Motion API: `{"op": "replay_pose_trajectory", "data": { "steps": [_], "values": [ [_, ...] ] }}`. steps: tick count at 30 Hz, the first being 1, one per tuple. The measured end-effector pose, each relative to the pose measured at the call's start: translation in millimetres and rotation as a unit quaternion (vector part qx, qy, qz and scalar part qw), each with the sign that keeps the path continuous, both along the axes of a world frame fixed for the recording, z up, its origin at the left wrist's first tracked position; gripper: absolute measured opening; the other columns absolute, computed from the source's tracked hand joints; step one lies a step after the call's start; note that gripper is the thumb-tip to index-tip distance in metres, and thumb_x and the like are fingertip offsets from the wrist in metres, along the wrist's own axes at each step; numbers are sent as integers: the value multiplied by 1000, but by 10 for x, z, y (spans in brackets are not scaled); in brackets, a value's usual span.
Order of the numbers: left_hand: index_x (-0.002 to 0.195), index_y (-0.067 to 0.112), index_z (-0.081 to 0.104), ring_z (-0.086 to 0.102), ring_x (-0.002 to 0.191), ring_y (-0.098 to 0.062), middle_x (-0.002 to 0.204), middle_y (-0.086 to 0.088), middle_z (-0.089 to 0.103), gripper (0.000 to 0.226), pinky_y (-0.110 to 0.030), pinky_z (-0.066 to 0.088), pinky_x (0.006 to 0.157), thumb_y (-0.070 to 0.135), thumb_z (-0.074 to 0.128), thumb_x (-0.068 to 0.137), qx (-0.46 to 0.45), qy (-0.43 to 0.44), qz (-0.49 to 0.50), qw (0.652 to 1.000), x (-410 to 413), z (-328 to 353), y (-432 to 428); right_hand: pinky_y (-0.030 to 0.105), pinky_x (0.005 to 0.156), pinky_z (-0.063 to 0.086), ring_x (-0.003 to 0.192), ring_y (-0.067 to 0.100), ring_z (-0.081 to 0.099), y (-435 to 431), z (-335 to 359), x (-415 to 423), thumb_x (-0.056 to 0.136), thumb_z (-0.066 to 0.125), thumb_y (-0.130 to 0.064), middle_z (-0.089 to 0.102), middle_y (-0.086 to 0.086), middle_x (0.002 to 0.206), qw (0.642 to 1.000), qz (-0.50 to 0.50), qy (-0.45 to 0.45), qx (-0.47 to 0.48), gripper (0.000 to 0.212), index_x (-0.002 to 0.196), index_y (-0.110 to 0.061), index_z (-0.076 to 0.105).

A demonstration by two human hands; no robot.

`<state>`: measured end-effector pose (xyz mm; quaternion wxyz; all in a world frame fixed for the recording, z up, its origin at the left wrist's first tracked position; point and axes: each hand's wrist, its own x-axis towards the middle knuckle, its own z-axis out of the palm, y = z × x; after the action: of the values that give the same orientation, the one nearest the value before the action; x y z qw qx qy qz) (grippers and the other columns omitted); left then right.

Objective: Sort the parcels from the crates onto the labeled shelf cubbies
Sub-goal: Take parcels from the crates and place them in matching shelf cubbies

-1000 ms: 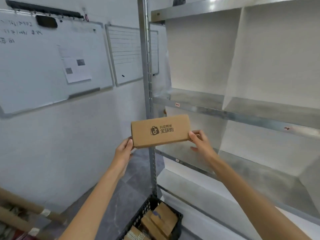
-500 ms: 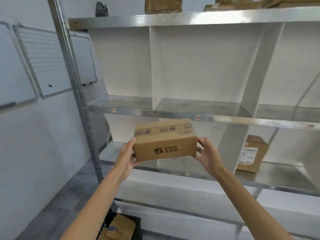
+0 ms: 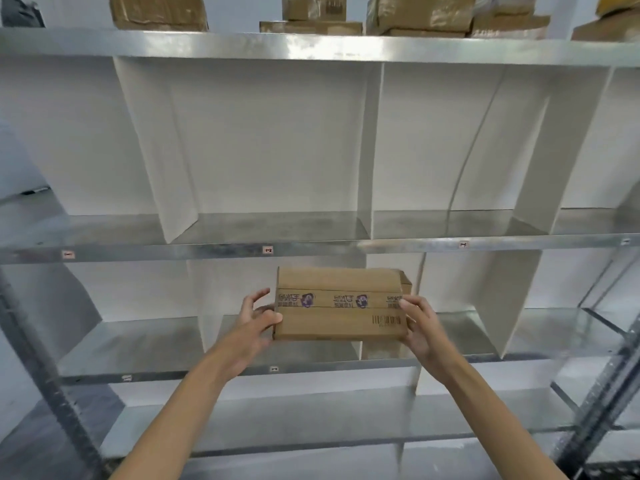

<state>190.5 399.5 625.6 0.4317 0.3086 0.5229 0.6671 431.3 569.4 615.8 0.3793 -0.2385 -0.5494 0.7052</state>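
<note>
Facing a metal rack (image 3: 311, 46) split into cubbies by white dividers (image 3: 370, 150), with small labels (image 3: 268, 250) stuck along the front edges. Holding a cardboard box (image 3: 339, 306) up in front of the lower row, level with the divider between two cubbies, taped and barcoded face toward the camera. Gripping its left end with the left hand (image 3: 256, 323), thumb on the front; clasping its right end with the right hand (image 3: 422, 330). Up top, more boxes (image 3: 159, 10) in a row.
</note>
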Motion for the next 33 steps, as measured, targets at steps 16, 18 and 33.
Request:
{"op": "replay_pose_trajectory", "data": {
  "steps": [16, 18, 33],
  "values": [
    [141, 40, 26, 45, 130, -13, 143, 15, 42, 100, -36, 52, 85, 38, 84, 60, 63, 116, -157, 979, 809, -28, 971, 35, 81, 47, 99, 20, 57, 855, -82, 686, 90, 60, -18, 60, 8, 113, 988, -152, 25, 14, 20, 106, -26, 51],
    [141, 39, 27, 46, 130, -15, 143, 13, 42, 100, -36, 51, 86, 44, 83, 59, 64, 129, -130, 981, 843, -25, 1043, 34, 81, 47, 100, 19, 57, 877, -82, 715, 89, 61, -18, 60, 7, 113, 987, -155, 33, 24, 22, 107, -26, 51],
    [133, 36, 41, 42, 132, -20, 144, 3, 42, 80, -47, 36, 108, 55, 76, 64, 23, 93, 87, 992, 912, 26, 1295, 44, 92, 46, 113, 26, 59, 842, -79, 903, 85, 55, -48, 65, 6, 123, 994, 34, -9, -105, 49, 128, -24, 55]
  ]
}}
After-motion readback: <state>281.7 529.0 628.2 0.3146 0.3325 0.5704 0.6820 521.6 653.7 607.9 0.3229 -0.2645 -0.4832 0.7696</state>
